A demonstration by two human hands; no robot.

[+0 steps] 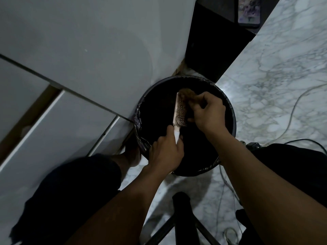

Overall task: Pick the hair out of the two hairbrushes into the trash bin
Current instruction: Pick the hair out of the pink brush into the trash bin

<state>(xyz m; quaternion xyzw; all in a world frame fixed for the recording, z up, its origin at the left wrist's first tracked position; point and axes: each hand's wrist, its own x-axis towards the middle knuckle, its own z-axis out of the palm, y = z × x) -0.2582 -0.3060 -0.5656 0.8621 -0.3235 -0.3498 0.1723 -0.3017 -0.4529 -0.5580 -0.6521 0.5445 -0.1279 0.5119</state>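
A pale hairbrush (179,110) with a white handle is held over the round black trash bin (231,114), bristles facing right. My left hand (167,152) grips the handle from below. My right hand (208,112) pinches a brown clump of hair (187,94) at the brush's far end, fingers resting on the bristles. The bin has a dark liner and its inside is too dark to see. Only one hairbrush is in view.
White cabinet panels (79,50) stand to the left, touching the bin. Marble floor (283,76) lies to the right with thin cables (297,103) across it. A phone (249,11) rests on a dark surface at the top. Black stool legs (184,218) and my knees are below.
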